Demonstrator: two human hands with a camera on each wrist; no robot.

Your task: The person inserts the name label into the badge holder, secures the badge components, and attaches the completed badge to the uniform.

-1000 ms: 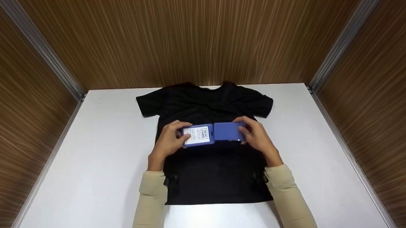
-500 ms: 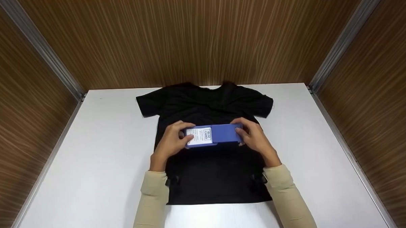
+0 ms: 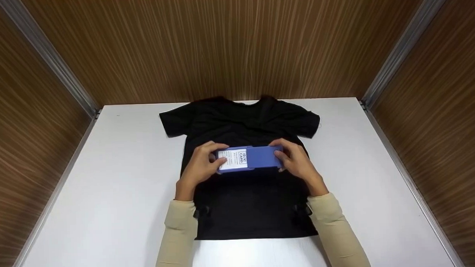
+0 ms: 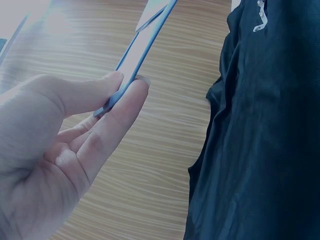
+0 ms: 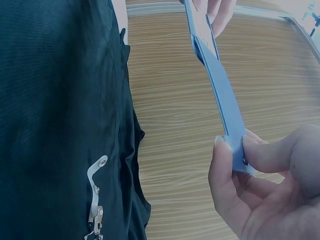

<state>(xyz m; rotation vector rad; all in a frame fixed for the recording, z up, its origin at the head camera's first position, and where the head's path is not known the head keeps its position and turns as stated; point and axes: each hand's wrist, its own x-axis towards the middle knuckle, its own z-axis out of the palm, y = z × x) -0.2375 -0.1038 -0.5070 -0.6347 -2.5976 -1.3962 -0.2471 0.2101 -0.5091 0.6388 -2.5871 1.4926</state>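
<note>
In the head view my left hand point(image 3: 200, 163) pinches the left end of a blue ID card holder point(image 3: 236, 170), thumb on its white printed card insert point(image 3: 238, 158). My right hand point(image 3: 295, 160) pinches the outer end of the plain blue cover point(image 3: 262, 156). The cover's inner end overlaps the holder's right end, making one long strip held above a black T-shirt point(image 3: 252, 204). From the right wrist view, the cover point(image 5: 227, 105) sits at a slight angle to the holder part. My fingertips behind both pieces are mostly hidden in the head view.
The T-shirt lies spread on a white table point(image 3: 97, 186), its collar near the back edge. A clear strap clip with metal parts point(image 5: 93, 190) is against the shirt in the right wrist view. Wood-grain panels point(image 3: 234, 46) enclose the back and sides.
One second ago the two blue pieces sat end to end. The cover's inner end has since come to overlap the holder, and both hands have drawn slightly closer. The last half second shows little movement.
</note>
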